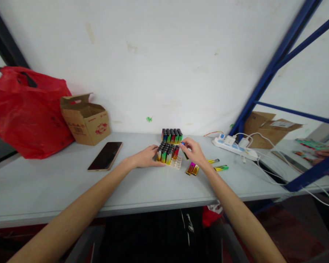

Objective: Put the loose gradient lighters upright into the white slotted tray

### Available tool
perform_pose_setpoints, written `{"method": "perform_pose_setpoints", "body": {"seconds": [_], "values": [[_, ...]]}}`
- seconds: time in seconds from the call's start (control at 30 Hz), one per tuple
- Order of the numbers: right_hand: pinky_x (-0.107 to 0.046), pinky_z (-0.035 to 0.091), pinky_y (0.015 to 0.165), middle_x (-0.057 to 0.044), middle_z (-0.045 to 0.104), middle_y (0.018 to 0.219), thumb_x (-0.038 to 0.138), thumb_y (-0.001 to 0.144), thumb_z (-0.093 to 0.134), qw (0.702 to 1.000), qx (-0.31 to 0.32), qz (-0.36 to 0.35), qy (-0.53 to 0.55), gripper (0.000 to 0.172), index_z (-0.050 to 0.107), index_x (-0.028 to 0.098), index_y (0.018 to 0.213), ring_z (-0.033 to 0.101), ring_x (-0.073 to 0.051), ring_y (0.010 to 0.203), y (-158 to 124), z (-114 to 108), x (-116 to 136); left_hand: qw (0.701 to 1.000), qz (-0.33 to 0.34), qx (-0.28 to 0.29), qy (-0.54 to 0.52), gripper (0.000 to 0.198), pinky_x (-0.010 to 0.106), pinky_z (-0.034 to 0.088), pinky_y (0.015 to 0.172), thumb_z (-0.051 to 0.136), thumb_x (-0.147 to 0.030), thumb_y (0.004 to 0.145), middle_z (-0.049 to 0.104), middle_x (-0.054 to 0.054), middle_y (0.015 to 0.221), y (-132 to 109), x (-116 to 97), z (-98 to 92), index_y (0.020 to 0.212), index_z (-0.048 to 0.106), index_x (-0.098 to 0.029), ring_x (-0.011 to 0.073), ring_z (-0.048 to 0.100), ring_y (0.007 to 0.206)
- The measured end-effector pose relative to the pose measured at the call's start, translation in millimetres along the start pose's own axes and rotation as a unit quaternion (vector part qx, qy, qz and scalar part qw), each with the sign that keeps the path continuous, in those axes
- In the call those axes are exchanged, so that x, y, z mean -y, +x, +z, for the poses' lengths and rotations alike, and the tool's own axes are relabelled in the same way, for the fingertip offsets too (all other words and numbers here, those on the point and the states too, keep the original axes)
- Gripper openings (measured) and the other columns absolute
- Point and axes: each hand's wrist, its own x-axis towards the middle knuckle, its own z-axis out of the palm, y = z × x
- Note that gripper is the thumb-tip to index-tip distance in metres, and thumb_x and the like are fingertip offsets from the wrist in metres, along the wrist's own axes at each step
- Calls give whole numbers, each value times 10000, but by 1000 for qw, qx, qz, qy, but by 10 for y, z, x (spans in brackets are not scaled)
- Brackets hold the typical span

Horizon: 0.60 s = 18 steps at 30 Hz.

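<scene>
In the middle of the table, a pale tray with round holes holds several upright lighters in shiny mixed colours. Some holes at its right front corner are bare. My left hand grips the tray's left side, thumb along the front edge and fingers behind. Just right of the tray, my right hand pinches a dark, tilted lighter. Below this hand lie loose lighters, pink and gold, with a green-yellow lighter farther right. A second block of upright lighters stands behind the tray.
A phone lies left of my left hand. Beyond it stand an open cardboard box and a red plastic bag. To the right are a power strip with white cables and a blue metal frame. Another person's hand shows far right.
</scene>
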Motion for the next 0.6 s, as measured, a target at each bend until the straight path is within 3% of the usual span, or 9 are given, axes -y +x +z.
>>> {"method": "perform_pose_setpoints", "body": {"seconds": [0.13,0.6], "values": [[-305,449,635,21,558,673,602,968,575,998,45,24,26,389,651,222,1006,528,-165,624,-26,23,-33,1000,-1,-6,-2,705,460,419,1181,690,-769,804,611,121,1402,-4,-1,-3,1252,698,-224,354,555,1309],[-285,450,617,53,540,660,518,933,659,991,115,5,74,302,612,238,1036,511,-142,594,-48,31,-12,1000,2,-11,2,732,451,414,1187,697,-735,817,603,129,1425,-11,3,6,1328,657,-212,350,550,1324]]}}
